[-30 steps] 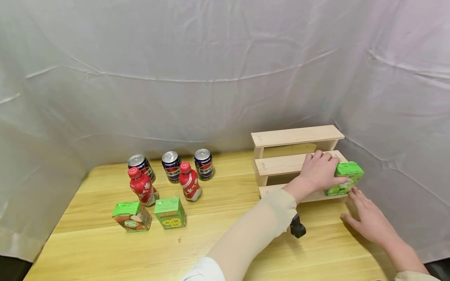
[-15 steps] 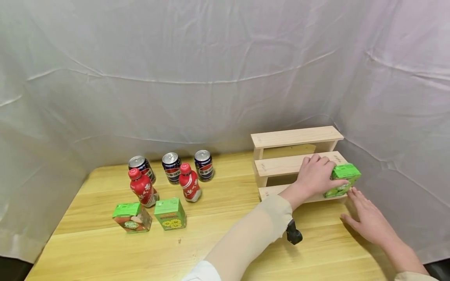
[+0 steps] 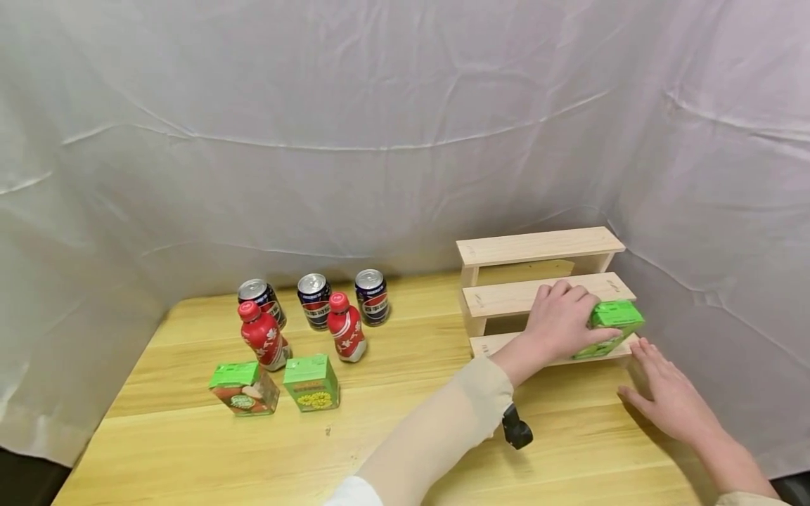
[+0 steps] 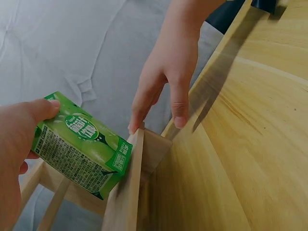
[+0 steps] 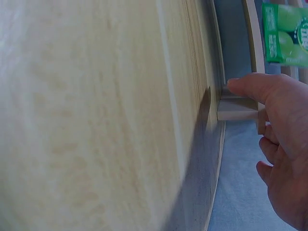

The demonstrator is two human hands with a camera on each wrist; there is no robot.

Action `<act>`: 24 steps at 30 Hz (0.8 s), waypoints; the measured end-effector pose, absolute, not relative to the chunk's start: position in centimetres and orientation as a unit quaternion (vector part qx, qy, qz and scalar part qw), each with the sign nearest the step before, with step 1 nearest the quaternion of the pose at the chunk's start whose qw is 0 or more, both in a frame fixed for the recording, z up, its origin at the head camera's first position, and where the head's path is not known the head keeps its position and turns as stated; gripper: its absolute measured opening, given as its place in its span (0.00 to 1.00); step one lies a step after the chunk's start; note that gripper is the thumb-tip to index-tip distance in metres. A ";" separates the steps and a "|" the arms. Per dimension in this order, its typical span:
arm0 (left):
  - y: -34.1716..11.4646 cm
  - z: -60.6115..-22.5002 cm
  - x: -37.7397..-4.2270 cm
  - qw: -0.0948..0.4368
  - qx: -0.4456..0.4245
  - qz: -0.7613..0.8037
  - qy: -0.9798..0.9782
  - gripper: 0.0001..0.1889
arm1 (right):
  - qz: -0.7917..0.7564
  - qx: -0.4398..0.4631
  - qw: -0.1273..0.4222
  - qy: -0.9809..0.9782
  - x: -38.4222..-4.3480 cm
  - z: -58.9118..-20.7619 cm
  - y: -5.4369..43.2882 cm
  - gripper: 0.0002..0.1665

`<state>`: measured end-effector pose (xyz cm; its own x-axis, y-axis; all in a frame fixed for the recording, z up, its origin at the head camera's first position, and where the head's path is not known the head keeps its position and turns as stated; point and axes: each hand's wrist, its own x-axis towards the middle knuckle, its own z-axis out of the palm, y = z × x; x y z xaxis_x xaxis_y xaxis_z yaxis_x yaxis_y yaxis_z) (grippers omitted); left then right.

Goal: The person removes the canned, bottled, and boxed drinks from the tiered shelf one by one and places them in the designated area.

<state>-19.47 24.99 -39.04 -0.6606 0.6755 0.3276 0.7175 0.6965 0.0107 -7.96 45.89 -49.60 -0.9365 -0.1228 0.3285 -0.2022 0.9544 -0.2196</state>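
My left hand (image 3: 560,323) grips a green juice box (image 3: 623,314) at the right part of the lowest step of a three-tier wooden rack (image 3: 538,246). In the left wrist view, the thumb presses on the front of the juice box (image 4: 79,139), and its lower end meets the step board, with the box tilted in that view. My right hand (image 3: 673,397) is at the rack's right end, fingertips at the end of the lowest board and thumb spread apart. The right wrist view shows this hand (image 5: 288,130) beside the board end, below the juice box.
On the left of the wooden table (image 3: 405,436) stand several drinks: dark blue cola cans (image 3: 314,302) at the back, red bottles (image 3: 346,330) before them, and a brown-green carton (image 3: 247,390) beside a green carton (image 3: 312,385). Grey cloth (image 3: 380,140) hangs behind and beside the rack.
My left hand has slid the juice box a little to the left along the lowest step. My right hand stays at the rack's end. The head view has shifted slightly.
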 end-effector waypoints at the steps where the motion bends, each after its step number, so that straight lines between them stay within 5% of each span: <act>1: 24.7 -39.0 -19.4 0.153 -0.384 -0.071 -0.908 0.30 | 0.126 0.083 0.158 -0.976 -8.0 -49.6 45.9 0.50; 24: 15.7 -36.5 -17.2 0.235 -0.370 -0.129 -0.889 0.29 | 0.129 0.088 0.165 -0.974 -7.8 -49.7 45.7 0.49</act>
<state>-17.20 15.72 -36.53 -0.6147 0.5983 0.5140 0.7194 0.6925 0.0543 -7.80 45.72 -49.68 -0.9298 -0.1291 0.3447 -0.2141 0.9514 -0.2214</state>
